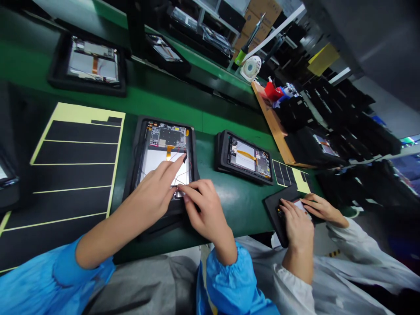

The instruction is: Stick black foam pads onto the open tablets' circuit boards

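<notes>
Inside the black tray (137, 144) on the green desk (239, 210) lies your opened device (154, 162), circuit board (175, 136) at the tray's far end, orange ribbon cable (169, 152) running from it onto a white panel. Your left hand (155, 186) is over the tray, index finger stretched to the device's right side, dark patch at its tip, thumb low. Your right hand (208, 208) is at the tray's near right corner, index tip close to your left thumb; can't tell if either hand grips anything, contact too small to read. Left of the tray: yellow sheet (122, 127) with black strips. Right of the tray: second tray (222, 148) with another opened device (244, 154). Farther right of the tray: co-worker's hands (297, 221) on a dark case (274, 218). Beyond the tray, off right: white fan (251, 68).
</notes>
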Tool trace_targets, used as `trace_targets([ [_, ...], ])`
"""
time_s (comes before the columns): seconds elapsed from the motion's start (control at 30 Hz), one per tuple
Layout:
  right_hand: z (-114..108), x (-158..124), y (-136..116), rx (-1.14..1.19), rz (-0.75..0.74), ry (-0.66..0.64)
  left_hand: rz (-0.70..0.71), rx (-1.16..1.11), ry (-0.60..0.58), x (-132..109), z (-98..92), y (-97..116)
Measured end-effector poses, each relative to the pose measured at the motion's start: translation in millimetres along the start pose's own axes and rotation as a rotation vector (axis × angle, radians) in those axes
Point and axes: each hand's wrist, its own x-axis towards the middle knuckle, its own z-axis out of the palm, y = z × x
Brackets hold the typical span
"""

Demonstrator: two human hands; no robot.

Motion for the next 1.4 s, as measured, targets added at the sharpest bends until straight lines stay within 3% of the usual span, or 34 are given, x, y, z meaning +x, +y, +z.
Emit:
trace_targets([
  [0.23, -9.7, 24.3, 14.1, -0.12, -0.091, -0.216, -0.026, -0.055, 0.053, -6.9, 0.1, 7.1],
  [0.73, -6.1, 19.7, 23.9, -0.138, -0.171, -0.148, 0.018, 0.065, 0.054, -25.7, -7.7, 18.7],
  [1.0, -1.5, 13.8, 24.2, -0.06, -0.154, -0.015, 0.027, 0.081, 0.031, -32.8, -5.4, 19.8],
  [1.27, 3.2, 6.0, 19.5, 0.009, -0.093, 0.134, 0.055, 0.032, -0.064, -19.9, 5.7, 19.5],
  [1.4, -0.4, 5.4, 13.9, 0.211, 0.081, 0.272, 0.016, -0.073, -0.065, -13.0, 5.2, 17.1],
])
